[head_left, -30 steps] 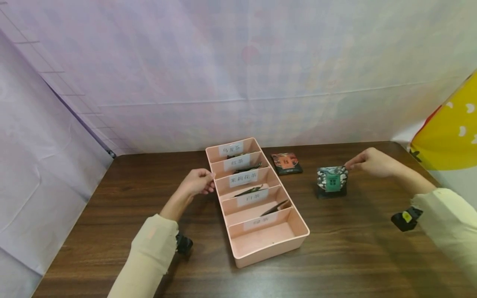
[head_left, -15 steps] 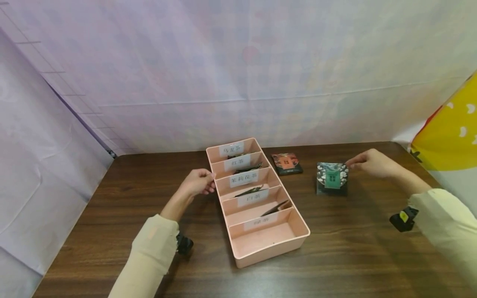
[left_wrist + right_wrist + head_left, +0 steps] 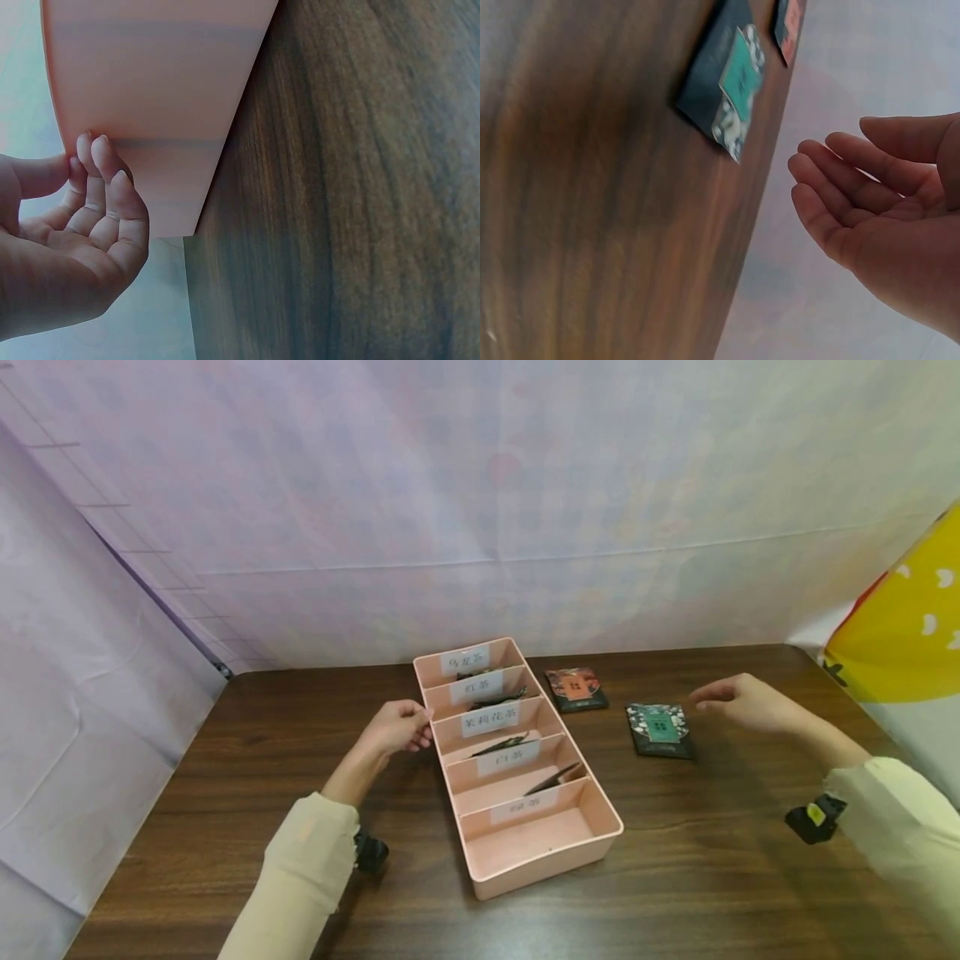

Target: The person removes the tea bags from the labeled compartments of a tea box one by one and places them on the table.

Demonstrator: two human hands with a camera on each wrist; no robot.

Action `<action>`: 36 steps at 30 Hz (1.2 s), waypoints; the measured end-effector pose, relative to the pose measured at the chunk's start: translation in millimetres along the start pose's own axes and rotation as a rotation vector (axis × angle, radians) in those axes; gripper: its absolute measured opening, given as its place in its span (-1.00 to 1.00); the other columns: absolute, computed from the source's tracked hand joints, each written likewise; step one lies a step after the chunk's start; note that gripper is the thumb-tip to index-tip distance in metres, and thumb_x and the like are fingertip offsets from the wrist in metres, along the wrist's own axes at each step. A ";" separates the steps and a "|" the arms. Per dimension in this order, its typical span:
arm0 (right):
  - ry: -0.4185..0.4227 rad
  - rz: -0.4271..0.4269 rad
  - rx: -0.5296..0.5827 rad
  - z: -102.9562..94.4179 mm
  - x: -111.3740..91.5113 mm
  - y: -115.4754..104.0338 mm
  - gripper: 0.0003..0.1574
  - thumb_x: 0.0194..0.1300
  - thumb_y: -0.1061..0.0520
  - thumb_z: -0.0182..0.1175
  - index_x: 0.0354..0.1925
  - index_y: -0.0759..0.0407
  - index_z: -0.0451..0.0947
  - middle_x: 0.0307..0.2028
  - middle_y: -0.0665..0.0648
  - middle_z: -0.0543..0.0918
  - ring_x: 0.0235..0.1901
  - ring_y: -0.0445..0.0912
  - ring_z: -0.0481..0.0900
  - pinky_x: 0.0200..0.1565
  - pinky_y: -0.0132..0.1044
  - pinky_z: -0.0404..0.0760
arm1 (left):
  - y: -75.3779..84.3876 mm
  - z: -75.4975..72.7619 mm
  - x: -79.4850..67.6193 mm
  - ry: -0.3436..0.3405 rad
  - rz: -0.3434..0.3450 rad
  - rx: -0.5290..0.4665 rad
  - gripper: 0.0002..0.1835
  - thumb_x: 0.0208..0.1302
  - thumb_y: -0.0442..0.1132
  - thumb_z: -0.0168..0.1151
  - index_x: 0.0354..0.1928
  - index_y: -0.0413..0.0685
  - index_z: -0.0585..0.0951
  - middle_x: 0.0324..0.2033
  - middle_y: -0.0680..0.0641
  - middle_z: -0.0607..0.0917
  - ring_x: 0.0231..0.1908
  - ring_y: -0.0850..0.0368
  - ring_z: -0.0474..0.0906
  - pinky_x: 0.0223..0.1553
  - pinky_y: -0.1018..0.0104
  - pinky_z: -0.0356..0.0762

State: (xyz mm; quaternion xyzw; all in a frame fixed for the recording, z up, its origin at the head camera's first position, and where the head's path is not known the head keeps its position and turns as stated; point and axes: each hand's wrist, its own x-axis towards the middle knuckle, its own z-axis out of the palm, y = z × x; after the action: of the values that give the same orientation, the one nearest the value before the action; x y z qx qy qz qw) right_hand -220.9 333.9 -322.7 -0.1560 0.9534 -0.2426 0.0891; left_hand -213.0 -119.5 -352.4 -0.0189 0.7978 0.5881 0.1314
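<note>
My left hand [image 3: 396, 727] pinches the left rim of a long pink divided box [image 3: 542, 868] between thumb and index finger. The left wrist view shows the thumb outside the wall [image 3: 165, 90] edge and the other fingers loosely curled beside it. My right hand [image 3: 750, 703] hovers with relaxed fingers and nothing in them, just right of a black tea sachet with a green label [image 3: 660, 731]. That sachet lies flat on the table. In the right wrist view, a gap separates the fingers from the green-labelled sachet [image 3: 739, 79].
Another sachet, with an orange label [image 3: 576, 688], lies near the box's far right side. Chinese-labelled dividers split the box, and several sachets [image 3: 498, 745] stand in its compartments; the nearest compartment [image 3: 528, 843] holds none. A hanging cloth [image 3: 337, 527] borders the wooden table [image 3: 720, 877].
The green-labelled sachet, earlier tilted up at my right fingers, now lies flat on the table. My right hand has let go and drawn slightly toward me. The left hand stays put.
</note>
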 end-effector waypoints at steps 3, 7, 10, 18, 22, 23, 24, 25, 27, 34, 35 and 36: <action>-0.014 -0.015 0.033 7.8 -2.4 -2.9 -0.65 0.31 0.25 0.01 -0.04 0.49 0.47 -0.13 0.41 0.57 -0.12 0.16 0.52 -0.28 -0.19 0.50 | -0.5 -0.1 0.7 0.004 -0.002 0.002 -0.83 0.36 -0.31 -0.02 -0.39 -0.26 0.43 -0.64 0.00 0.50 -0.65 0.26 0.45 -0.56 0.43 0.43; -0.043 -0.013 0.071 18.2 -5.9 -5.5 -0.64 0.34 0.24 -0.02 -0.01 0.49 0.45 -0.08 0.43 0.53 -0.09 0.21 0.51 -0.19 -0.06 0.53 | -1.0 -0.1 1.6 0.004 -0.006 0.008 -0.82 0.36 -0.30 -0.02 -0.37 -0.28 0.44 -0.63 0.00 0.50 -0.64 0.26 0.46 -0.54 0.42 0.44; -0.046 -0.024 0.071 25.7 -8.3 -7.2 -0.63 0.34 0.21 0.00 -0.01 0.47 0.47 -0.08 0.41 0.54 -0.07 0.23 0.50 -0.13 0.02 0.49 | -1.1 0.1 1.8 0.004 -0.007 0.008 -0.82 0.36 -0.30 -0.02 -0.36 -0.29 0.44 -0.63 0.00 0.50 -0.64 0.26 0.45 -0.54 0.42 0.44; -0.071 -0.027 0.090 39.1 -13.3 -8.7 -0.55 0.37 0.13 -0.01 0.04 0.48 0.42 -0.01 0.46 0.48 0.03 0.33 0.38 -0.05 0.15 0.39 | -1.2 0.2 1.7 0.005 -0.004 0.010 -0.82 0.36 -0.30 -0.01 -0.37 -0.28 0.44 -0.63 0.00 0.49 -0.64 0.26 0.45 -0.54 0.41 0.43; -0.098 -0.012 0.101 42.0 -13.3 -9.6 -0.50 0.38 0.10 -0.03 0.07 0.50 0.38 0.03 0.49 0.43 0.06 0.36 0.33 -0.02 0.17 0.36 | -1.3 0.1 2.5 0.000 -0.004 0.001 -0.82 0.36 -0.31 -0.02 -0.39 -0.26 0.43 -0.63 -0.01 0.49 -0.64 0.25 0.45 -0.54 0.41 0.43; -0.103 -0.006 0.103 42.5 -13.1 -10.0 -0.50 0.38 0.10 -0.03 0.08 0.50 0.37 0.04 0.50 0.42 0.07 0.36 0.32 -0.01 0.17 0.35 | -1.4 0.1 2.7 -0.002 -0.004 -0.001 -0.82 0.36 -0.31 -0.02 -0.40 -0.25 0.43 -0.63 -0.01 0.49 -0.64 0.25 0.44 -0.54 0.41 0.42; -0.109 -0.003 0.102 42.8 -13.0 -10.3 -0.49 0.38 0.10 -0.04 0.08 0.51 0.36 0.05 0.50 0.41 0.08 0.37 0.31 -0.01 0.18 0.34 | -1.4 0.1 2.9 -0.003 -0.004 -0.004 -0.82 0.36 -0.31 -0.02 -0.40 -0.25 0.43 -0.63 -0.01 0.49 -0.64 0.24 0.44 -0.54 0.41 0.42; -0.113 0.000 0.101 43.2 -12.7 -10.5 -0.49 0.38 0.10 -0.04 0.08 0.51 0.36 0.05 0.51 0.40 0.08 0.37 0.30 0.00 0.19 0.33 | -1.4 0.0 3.0 -0.003 -0.003 -0.003 -0.82 0.36 -0.31 -0.02 -0.40 -0.25 0.43 -0.63 -0.02 0.49 -0.64 0.24 0.44 -0.54 0.41 0.43; -0.119 0.016 0.102 43.7 -12.1 -11.2 -0.49 0.39 0.10 -0.05 0.10 0.50 0.35 0.07 0.51 0.38 0.10 0.37 0.28 0.02 0.19 0.30 | -1.6 -0.2 3.1 -0.005 -0.002 -0.002 -0.82 0.36 -0.31 -0.02 -0.40 -0.25 0.42 -0.62 -0.02 0.49 -0.64 0.24 0.45 -0.54 0.42 0.43; -0.107 0.008 0.081 43.6 -8.1 -11.2 -0.50 0.39 0.11 -0.05 0.07 0.53 0.36 0.05 0.53 0.39 0.08 0.39 0.28 0.01 0.21 0.30 | -1.6 -0.6 2.9 -0.005 -0.003 0.002 -0.82 0.36 -0.31 -0.02 -0.40 -0.25 0.43 -0.62 -0.03 0.50 -0.63 0.24 0.45 -0.53 0.41 0.43; -0.102 0.003 0.074 43.8 -7.3 -11.1 -0.51 0.38 0.12 -0.05 0.07 0.53 0.36 0.04 0.53 0.39 0.08 0.39 0.29 0.00 0.21 0.31 | -1.6 -0.6 2.8 -0.005 -0.003 0.002 -0.82 0.36 -0.31 -0.02 -0.40 -0.25 0.43 -0.62 -0.03 0.50 -0.63 0.24 0.45 -0.53 0.41 0.43; -0.100 0.001 0.069 43.6 -6.5 -10.6 -0.51 0.38 0.12 -0.05 0.06 0.54 0.37 0.04 0.53 0.39 0.07 0.40 0.29 0.00 0.21 0.31 | -1.6 -0.5 2.9 -0.005 -0.003 0.003 -0.82 0.36 -0.31 -0.02 -0.40 -0.25 0.43 -0.62 -0.03 0.50 -0.63 0.24 0.45 -0.53 0.41 0.43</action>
State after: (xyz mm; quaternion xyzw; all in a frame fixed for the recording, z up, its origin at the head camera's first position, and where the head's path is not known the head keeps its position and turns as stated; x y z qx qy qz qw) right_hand -201.3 308.3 -354.7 -0.1643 0.9389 -0.2671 0.1422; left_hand -215.6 -120.2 -354.4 -0.0185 0.7982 0.5869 0.1345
